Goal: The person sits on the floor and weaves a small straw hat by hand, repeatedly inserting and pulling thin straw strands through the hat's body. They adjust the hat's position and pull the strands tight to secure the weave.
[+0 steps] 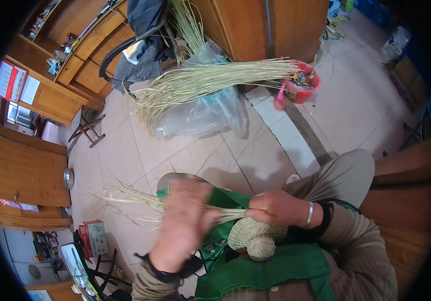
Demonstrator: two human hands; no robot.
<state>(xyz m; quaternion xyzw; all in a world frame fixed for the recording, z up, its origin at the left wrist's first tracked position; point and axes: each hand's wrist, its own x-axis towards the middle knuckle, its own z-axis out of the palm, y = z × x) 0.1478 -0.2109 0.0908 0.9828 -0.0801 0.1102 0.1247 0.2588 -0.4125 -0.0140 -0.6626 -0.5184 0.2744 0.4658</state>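
Observation:
My right hand [272,207] pinches a thin bundle of pale straw strands [234,214] at its right end, a silver bracelet on the wrist. The loose ends fan out leftward over my lap and beyond my knee. My left hand [187,218] is motion-blurred across the middle of the strands; whether its fingers grip them cannot be made out. Just below the right hand, a rounded straw form [255,239] with a knob and net-like binding rests on my lap. Under it lies a green apron [264,267], and part of the form is hidden by my right hand.
A large straw bundle [200,82] lies on a clear plastic bag [208,116], its right end against a red bucket [302,86] holding tools. A folding stool [87,129] stands left on the tiled floor. A box [93,239] sits lower left; a draped chair [140,56] is behind.

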